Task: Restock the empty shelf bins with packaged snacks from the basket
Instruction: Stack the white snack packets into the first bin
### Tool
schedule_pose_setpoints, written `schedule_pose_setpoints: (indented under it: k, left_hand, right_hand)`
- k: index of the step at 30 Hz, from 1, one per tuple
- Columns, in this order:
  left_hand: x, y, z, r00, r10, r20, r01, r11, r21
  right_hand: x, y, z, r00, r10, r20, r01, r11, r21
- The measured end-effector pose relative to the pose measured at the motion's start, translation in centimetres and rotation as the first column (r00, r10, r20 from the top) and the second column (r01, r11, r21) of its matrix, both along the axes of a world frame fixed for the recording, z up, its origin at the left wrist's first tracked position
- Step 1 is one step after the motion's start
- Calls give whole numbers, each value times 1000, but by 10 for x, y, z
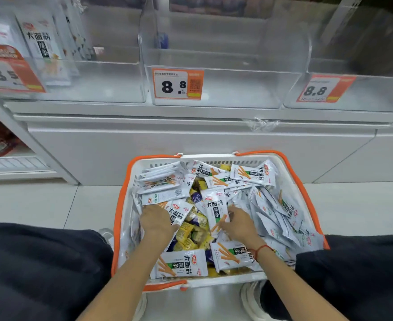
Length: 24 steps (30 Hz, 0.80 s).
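A white basket with an orange rim [290,163] sits on the floor in front of me, full of white snack packets [252,174] and small yellow and purple packs [191,239]. Both hands are inside it. My left hand [156,220] grips a white packet [178,212] at the basket's left. My right hand [237,223] pinches another white packet [215,209] near the middle. Above stands a clear shelf bin [225,89] with an 8.8 price tag [177,84] and nothing in it.
A clear bin at the left [103,82] holds a few white packets [41,42] standing at its left side. Another clear bin [364,93] with an 8.8 tag is at the right. A white cabinet front [191,142] is below the shelf. My knees flank the basket.
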<state>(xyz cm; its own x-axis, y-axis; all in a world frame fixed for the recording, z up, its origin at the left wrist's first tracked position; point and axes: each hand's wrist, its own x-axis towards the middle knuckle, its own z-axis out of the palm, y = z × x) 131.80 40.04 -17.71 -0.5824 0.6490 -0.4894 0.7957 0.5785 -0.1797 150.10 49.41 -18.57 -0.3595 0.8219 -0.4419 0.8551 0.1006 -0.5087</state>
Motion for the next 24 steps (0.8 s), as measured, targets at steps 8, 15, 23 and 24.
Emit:
schedule_pose_setpoints:
  k: [8, 15, 23, 24]
  left_hand:
    - [-5, 3, 1, 993, -103, 63, 111, 985, -134]
    - [-3, 8, 18, 974, 5, 226, -39, 988, 149]
    - [7, 20, 41, 432, -37, 901, -452, 855, 253]
    - [12, 21, 43, 393, -59, 918, -487, 833, 262]
  right_hand:
    - [-16, 5, 29, 947, 41, -317, -65, 996, -67]
    - [-20, 13, 55, 956, -16, -292, -45, 979, -199]
    - [-32, 4, 57, 872, -402, -279, 206, 818, -537]
    - [-34, 1, 58, 866, -409, -289, 222, 831, -510]
